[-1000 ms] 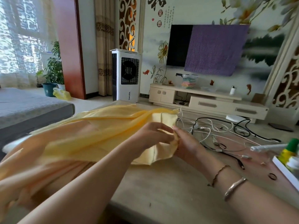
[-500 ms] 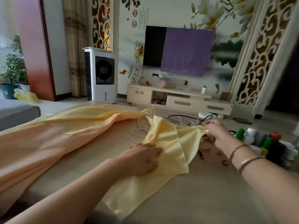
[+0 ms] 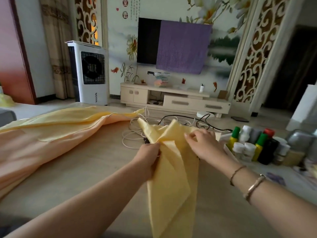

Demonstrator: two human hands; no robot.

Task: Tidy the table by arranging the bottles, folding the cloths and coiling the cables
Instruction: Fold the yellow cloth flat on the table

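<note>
A small yellow cloth (image 3: 173, 172) lies bunched lengthwise at the middle of the wooden table (image 3: 85, 169). My left hand (image 3: 148, 158) pinches its left edge. Near the cloth's far end, my right hand (image 3: 204, 145) grips a fold. A larger yellow and peach cloth (image 3: 42, 134) is spread over the table's left side. Tangled white and black cables (image 3: 137, 134) lie behind the small cloth, partly hidden by it. Several bottles (image 3: 257, 145) with green, red and white caps stand together at the right.
A white tray edge (image 3: 229, 150) runs beside the bottles. Beyond the table stand a white air cooler (image 3: 89, 73), a low TV cabinet (image 3: 175, 98) and a wall TV half covered by a purple cloth (image 3: 181, 47). Small purple items (image 3: 276, 177) lie at the right edge.
The small cloth has been gathered from a flat spread into a narrow bunched strip. My left hand went from pressing flat on it to pinching its edge; my right hand moved inward onto it.
</note>
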